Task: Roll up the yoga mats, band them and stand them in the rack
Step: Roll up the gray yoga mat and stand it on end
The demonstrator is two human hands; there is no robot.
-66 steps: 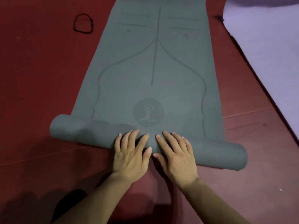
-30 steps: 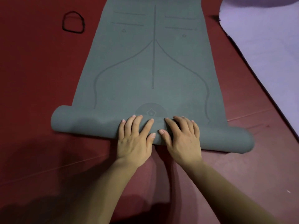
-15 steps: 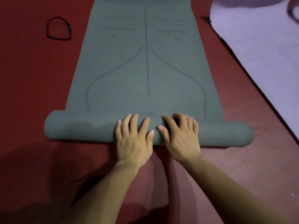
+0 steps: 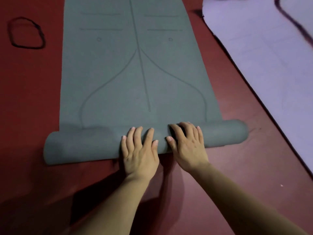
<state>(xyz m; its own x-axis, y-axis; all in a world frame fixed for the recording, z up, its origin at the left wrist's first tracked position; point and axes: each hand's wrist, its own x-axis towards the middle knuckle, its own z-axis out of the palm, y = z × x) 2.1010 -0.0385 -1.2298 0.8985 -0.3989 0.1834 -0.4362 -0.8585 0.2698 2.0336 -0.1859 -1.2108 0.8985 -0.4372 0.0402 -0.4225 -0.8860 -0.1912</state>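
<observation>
A grey-green yoga mat (image 4: 135,73) with printed guide lines lies stretched away from me on the dark red floor. Its near end is wound into a roll (image 4: 81,146) lying crosswise. My left hand (image 4: 140,153) rests flat on the middle of the roll, fingers spread. My right hand (image 4: 188,146) presses on the roll just beside it, its fingers curled over the top. A black elastic band (image 4: 26,33) lies loose on the floor to the left of the mat, well away from both hands.
A pale lilac mat (image 4: 271,56) lies flat on the floor to the right, its edge running diagonally. A dark strap or band (image 4: 293,19) lies on it near the top right corner. Red floor (image 4: 254,167) surrounds the roll.
The roll has moved away from me and grown thicker, swallowing the round logo. Both hands travelled forward with it. The view shifted, so the black band sits further left.
</observation>
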